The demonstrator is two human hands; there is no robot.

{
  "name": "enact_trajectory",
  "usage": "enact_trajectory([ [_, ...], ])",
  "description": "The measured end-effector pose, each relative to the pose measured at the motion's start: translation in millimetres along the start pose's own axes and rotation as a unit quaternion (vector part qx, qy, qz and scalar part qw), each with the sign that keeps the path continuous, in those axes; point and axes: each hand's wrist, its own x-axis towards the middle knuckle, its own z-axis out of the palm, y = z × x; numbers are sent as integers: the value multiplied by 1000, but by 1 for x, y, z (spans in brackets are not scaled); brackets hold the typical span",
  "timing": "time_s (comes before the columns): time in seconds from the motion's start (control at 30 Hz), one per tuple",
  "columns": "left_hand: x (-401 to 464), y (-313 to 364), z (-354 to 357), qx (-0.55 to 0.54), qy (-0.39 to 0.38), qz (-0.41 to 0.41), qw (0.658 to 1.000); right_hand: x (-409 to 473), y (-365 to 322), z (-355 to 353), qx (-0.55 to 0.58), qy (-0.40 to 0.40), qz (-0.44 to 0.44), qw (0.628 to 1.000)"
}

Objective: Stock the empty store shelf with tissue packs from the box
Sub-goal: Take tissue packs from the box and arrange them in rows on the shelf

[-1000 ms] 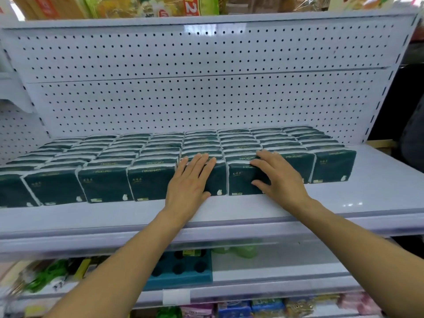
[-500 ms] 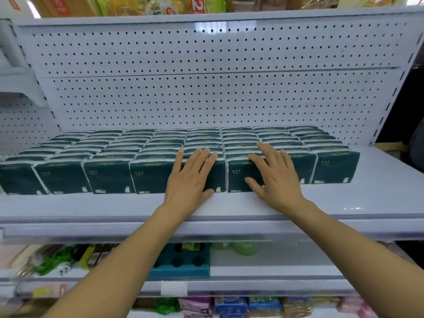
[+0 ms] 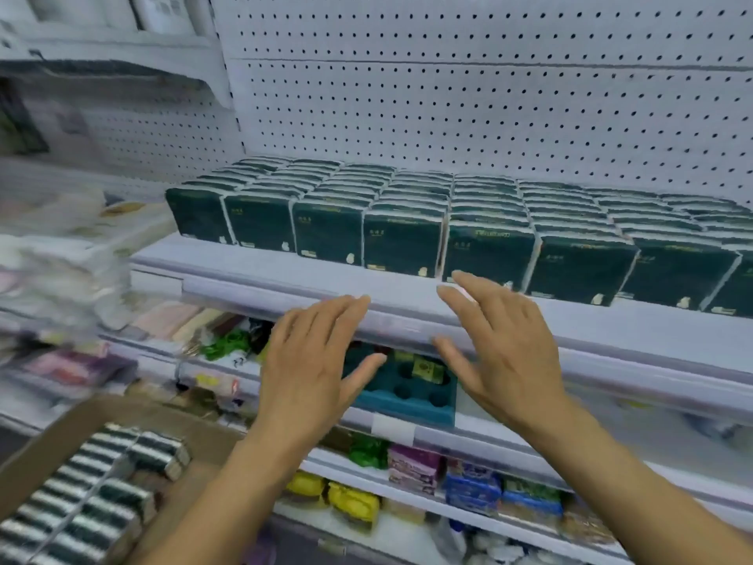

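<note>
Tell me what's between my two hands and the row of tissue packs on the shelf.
In the head view, only bare shelf and its front rail separate the left hand and right hand from the tissue packs.

We have a single view, from a wide-angle camera worn on the head, looking forward and down, tilted so the shelf (image 3: 407,287) slopes down to the right. It sits close: both forearms reach in from the bottom edge and the shelf's front lip crosses mid-frame. Far ahead stands the pegboard back wall (image 3: 489,95); near left, low in the frame, is the cardboard box (image 3: 53,434). Lines bow and blur toward the edges.
</note>
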Motion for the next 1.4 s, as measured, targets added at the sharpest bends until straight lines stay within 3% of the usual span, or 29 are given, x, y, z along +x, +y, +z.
enact_trajectory([
  [0.3, -124, -179, -37, 75, -176, -101, 976, 29, -192, 125, 71, -131, -30, 988],
  [0.53, -229, -328, -34, 87, -310, -158, 934, 38, -329, 232, 104, -272, -4, 957],
  [0.67, -293, -390, -16, 59, -401, -223, 886, 29, -372, 287, 110, -370, -5, 922],
  [0.83, -353, -432, 16, 7, -472, -303, 828, 17, -416, 352, 131, -503, 1, 854],
  [1.0, -395, -458, 65, -25, -510, -336, 792, -12, -452, 425, 159, -550, -10, 820],
  [1.4, -444, -514, 160, 11, -545, -241, 803, -93, -505, 556, 238, -564, 47, 789],
])
